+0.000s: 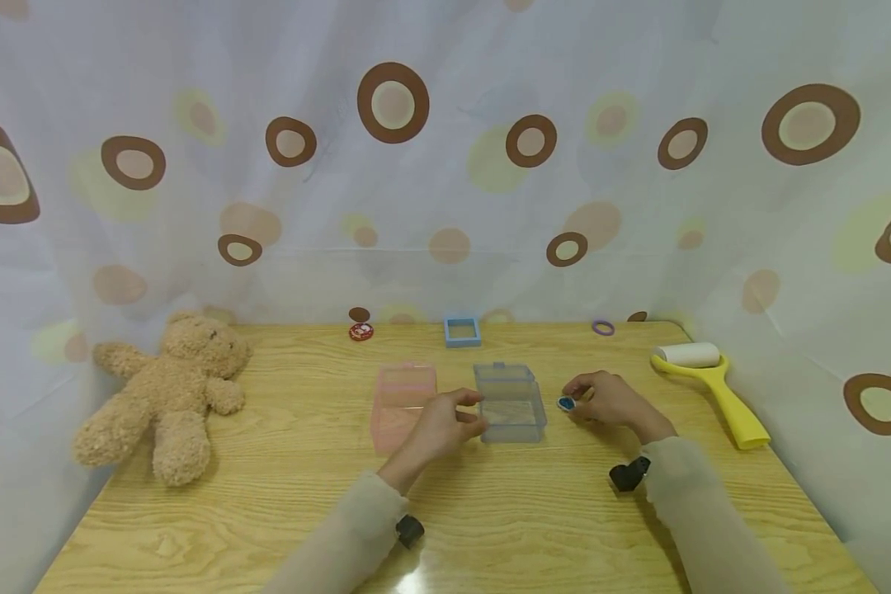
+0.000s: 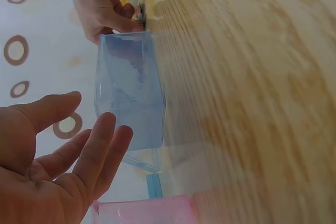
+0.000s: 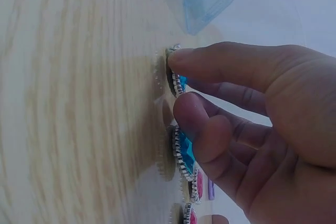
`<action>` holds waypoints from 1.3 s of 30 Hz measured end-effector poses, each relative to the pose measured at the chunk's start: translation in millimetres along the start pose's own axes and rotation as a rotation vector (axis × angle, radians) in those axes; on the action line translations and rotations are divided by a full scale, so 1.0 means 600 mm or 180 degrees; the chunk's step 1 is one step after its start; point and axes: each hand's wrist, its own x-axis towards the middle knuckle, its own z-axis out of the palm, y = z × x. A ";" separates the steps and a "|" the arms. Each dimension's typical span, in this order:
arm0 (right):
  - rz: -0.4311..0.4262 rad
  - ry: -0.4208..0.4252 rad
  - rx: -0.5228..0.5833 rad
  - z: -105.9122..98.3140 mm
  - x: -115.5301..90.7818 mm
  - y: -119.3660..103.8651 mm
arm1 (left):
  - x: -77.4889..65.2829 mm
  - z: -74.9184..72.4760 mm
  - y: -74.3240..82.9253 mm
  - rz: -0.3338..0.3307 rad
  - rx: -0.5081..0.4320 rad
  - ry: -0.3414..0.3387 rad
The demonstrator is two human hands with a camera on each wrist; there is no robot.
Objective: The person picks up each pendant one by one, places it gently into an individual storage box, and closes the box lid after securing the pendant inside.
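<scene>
At the right of the blue clear plastic box (image 1: 511, 421), my right hand (image 1: 610, 402) pinches a blue gem (image 1: 567, 403) with a silver beaded rim. The right wrist view shows the thumb on that gem's edge (image 3: 175, 69), low over the tabletop. A second blue gem (image 3: 184, 153) and pink gems (image 3: 198, 183) lie below the fingers there; the hand hides them in the head view. My left hand (image 1: 445, 427) holds nothing, its fingers spread loosely by the blue box's left wall. Partly behind that hand stands a pink clear box (image 1: 401, 419), its lid raised like the blue one's.
A teddy bear (image 1: 165, 388) lies at the left. Along the back are a red round piece (image 1: 360, 332), a blue square frame (image 1: 462, 343) and a purple ring (image 1: 603, 327). A yellow-handled lint roller (image 1: 735, 408) lies at the right edge, before the patterned curtain (image 1: 445, 190).
</scene>
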 end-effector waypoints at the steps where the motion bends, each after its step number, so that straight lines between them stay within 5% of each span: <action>1: 0.0009 0.0007 -0.0026 0.000 0.001 -0.002 | 0.001 0.001 -0.001 -0.0003 0.0030 0.0000; 39: 0.0055 -0.0059 -0.0235 0.004 0.006 -0.014 | 0.008 0.019 -0.001 0.0036 0.0238 0.0120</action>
